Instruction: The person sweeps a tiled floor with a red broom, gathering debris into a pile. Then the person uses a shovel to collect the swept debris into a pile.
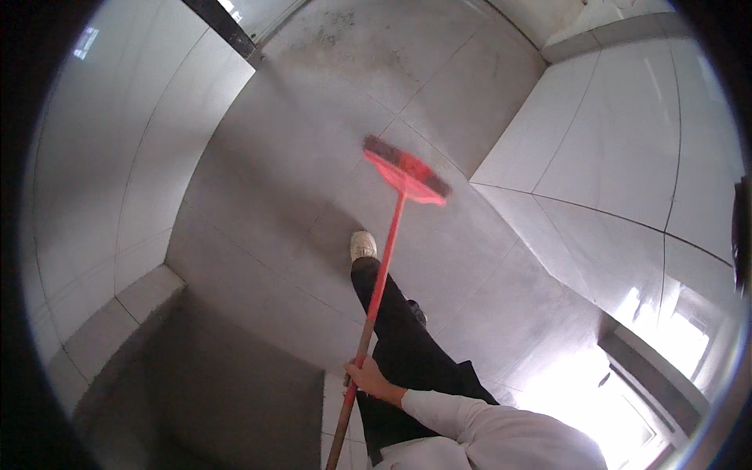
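Note:
My right hand [369, 376] is closed around the handle [382, 276] of a push-type broom, near the bottom of the picture. The handle is red towards the broom head and brownish lower down, and its far end runs out of the bottom edge. The red plastic broom head [405, 173] has dark and red bristles and lies slanted over the grey tiled floor [282, 147], slightly blurred. Whether the bristles touch the floor, I cannot tell. My left hand is out of view.
My light shoe [363, 245] stands left of the handle. White tiled walls rise at the left [170, 117] and right [587, 129]. Dirt marks [346, 53] lie on the far floor. A low tiled ledge [141, 294] edges a dark area at lower left. Bright light falls at lower right.

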`<state>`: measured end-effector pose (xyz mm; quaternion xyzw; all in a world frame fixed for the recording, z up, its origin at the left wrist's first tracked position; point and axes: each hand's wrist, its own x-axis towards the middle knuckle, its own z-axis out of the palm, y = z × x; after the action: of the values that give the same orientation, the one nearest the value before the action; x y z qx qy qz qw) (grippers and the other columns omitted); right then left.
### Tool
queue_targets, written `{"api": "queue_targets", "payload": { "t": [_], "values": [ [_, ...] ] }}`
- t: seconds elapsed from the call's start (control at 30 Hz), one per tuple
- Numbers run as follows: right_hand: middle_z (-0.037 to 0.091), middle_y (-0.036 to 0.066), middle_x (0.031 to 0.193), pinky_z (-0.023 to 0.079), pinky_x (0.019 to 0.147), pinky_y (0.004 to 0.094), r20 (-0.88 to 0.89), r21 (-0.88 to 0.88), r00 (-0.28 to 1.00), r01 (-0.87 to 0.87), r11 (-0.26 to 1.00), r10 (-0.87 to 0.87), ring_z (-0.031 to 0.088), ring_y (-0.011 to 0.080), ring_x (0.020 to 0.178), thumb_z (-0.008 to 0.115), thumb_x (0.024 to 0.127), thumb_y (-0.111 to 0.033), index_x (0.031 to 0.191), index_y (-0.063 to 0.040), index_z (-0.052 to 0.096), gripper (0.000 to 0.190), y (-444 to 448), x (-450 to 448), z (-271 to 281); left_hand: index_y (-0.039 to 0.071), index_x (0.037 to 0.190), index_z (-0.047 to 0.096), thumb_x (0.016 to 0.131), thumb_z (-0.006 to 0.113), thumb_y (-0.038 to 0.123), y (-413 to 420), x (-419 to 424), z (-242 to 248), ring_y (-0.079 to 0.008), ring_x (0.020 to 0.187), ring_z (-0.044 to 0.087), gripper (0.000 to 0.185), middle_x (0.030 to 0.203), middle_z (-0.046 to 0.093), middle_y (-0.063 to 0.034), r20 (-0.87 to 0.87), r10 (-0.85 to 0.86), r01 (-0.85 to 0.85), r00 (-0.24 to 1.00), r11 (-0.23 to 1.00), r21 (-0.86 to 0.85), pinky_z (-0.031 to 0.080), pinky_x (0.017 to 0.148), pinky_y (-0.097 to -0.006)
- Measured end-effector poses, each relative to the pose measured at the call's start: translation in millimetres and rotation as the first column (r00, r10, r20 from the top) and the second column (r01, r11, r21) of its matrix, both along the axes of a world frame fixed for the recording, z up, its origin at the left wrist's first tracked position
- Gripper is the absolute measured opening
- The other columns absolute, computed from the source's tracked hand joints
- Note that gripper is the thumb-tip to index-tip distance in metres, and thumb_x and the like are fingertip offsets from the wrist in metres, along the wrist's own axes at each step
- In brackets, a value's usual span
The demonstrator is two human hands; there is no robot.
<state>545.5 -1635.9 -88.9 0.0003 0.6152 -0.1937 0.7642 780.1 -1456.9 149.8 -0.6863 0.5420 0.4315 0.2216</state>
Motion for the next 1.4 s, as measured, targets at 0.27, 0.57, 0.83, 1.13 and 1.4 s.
{"api": "queue_targets", "payload": {
  "t": [0.27, 0.57, 0.83, 1.13, 1.4],
  "values": [
    [0.051, 0.008, 0.056, 0.044, 0.044, 0.0358, -0.226, -0.233, 0.973, -0.104, 0.967, 0.05, 0.053, 0.0207, 0.048, 0.05, 0.079, -0.018, 0.065, -0.003, 0.05, 0.02, -104, -130, -122, -0.001, 0.083, 0.055, 0.085, 0.056, 0.027, -107, -203, -134, -0.0276, 0.063, 0.059, 0.028, 0.07, 0.06, -0.0182, -0.193, 0.638, -0.626, 0.746, 0.77, 0.125, 0.043, 0.055, -0.0371],
    [0.056, 0.008, 0.062, 0.048, 0.051, 0.0335, -0.192, -0.121, 0.981, -0.065, 0.991, 0.041, 0.059, 0.0184, 0.054, 0.057, 0.079, -0.015, 0.076, 0.001, 0.052, 0.017, 44, -112, -22, 0.002, 0.082, 0.057, 0.088, 0.051, 0.034, 43, -157, -32, -0.033, 0.059, 0.053, 0.034, 0.064, 0.052, -0.0216, -0.155, 0.487, -0.481, 0.859, 0.873, 0.076, 0.04, 0.053, -0.0433],
    [0.058, 0.015, 0.065, 0.048, 0.055, 0.0375, -0.471, -0.146, 0.849, -0.345, 0.927, 0.241, 0.063, 0.0271, 0.066, 0.054, 0.075, -0.017, 0.072, 0.002, 0.053, 0.02, -77, -237, -153, 0.0, 0.089, 0.058, 0.088, 0.05, 0.034, -63, -302, -125, -0.0364, 0.067, 0.055, 0.035, 0.072, 0.056, -0.0232, -0.453, 0.434, -0.568, 0.779, 0.794, -0.217, 0.043, 0.057, -0.0423],
    [0.056, 0.009, 0.065, 0.046, 0.054, 0.0348, -0.297, -0.238, 0.954, -0.121, 0.964, 0.047, 0.058, 0.02, 0.059, 0.059, 0.077, -0.02, 0.084, 0.002, 0.052, 0.024, -40, -234, -5, 0.0, 0.091, 0.058, 0.089, 0.049, 0.033, -174, -387, -80, -0.0369, 0.07, 0.056, 0.034, 0.075, 0.058, -0.0221, -0.306, 0.61, -0.638, 0.731, 0.77, 0.009, 0.043, 0.06, -0.043],
    [0.046, 0.002, 0.056, 0.044, 0.046, 0.0303, -0.216, -0.379, 0.975, -0.134, 0.916, 0.053, 0.052, 0.0154, 0.05, 0.058, 0.077, -0.015, 0.06, -0.004, 0.048, 0.023, -175, -326, -108, 0.001, 0.094, 0.059, 0.089, 0.048, 0.032, -221, -412, -41, -0.0373, 0.072, 0.057, 0.033, 0.078, 0.06, -0.0212, -0.235, 0.678, -0.675, 0.697, 0.73, 0.106, 0.044, 0.062, -0.0437]
  ]
}}
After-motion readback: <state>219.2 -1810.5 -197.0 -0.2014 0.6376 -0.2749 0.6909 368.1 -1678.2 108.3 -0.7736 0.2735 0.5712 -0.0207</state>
